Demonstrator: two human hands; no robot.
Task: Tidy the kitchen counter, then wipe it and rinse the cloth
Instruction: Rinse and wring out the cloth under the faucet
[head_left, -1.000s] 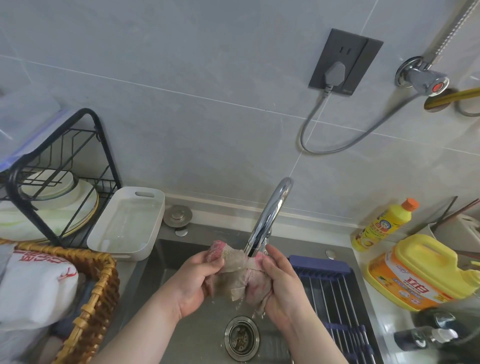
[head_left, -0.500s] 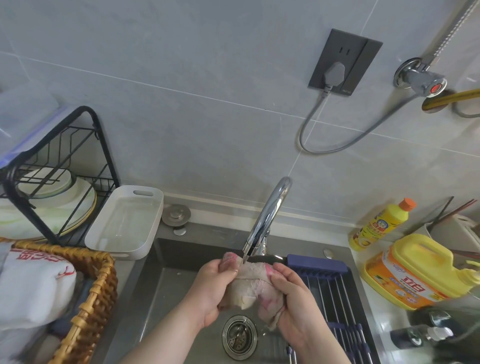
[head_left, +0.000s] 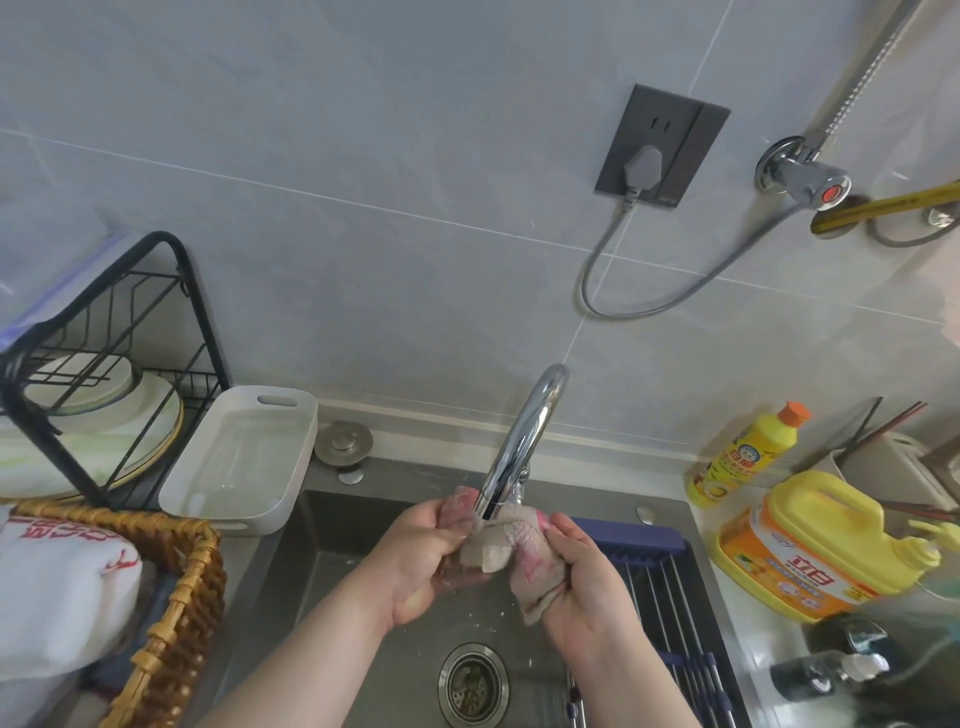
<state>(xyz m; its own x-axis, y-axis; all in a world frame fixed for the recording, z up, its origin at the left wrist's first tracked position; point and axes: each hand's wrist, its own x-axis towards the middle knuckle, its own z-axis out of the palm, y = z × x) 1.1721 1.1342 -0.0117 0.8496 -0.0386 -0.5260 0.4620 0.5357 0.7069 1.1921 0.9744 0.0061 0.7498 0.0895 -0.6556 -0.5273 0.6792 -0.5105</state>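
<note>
A wet beige and pink cloth (head_left: 498, 551) is bunched between both hands, right under the spout of the chrome faucet (head_left: 524, 436) and above the steel sink (head_left: 332, 525). My left hand (head_left: 415, 566) grips its left end with curled fingers. My right hand (head_left: 587, 587) grips the right end, and a flap of cloth hangs below that palm. Droplets fall toward the drain (head_left: 471, 685). The middle of the cloth is partly hidden by the spout.
A blue-framed roll-up rack (head_left: 670, 587) covers the sink's right side. Left of the sink stand a white tub (head_left: 244, 457), a black dish rack (head_left: 109, 374) with plates and a wicker basket (head_left: 176, 613). On the right are a yellow bottle (head_left: 743, 457) and a yellow detergent jug (head_left: 821, 545).
Both hands kept kneading the cloth under the faucet: they drew closer and lower half a second ago, then rose again and pulled slightly apart, stretching the cloth under the spout.
</note>
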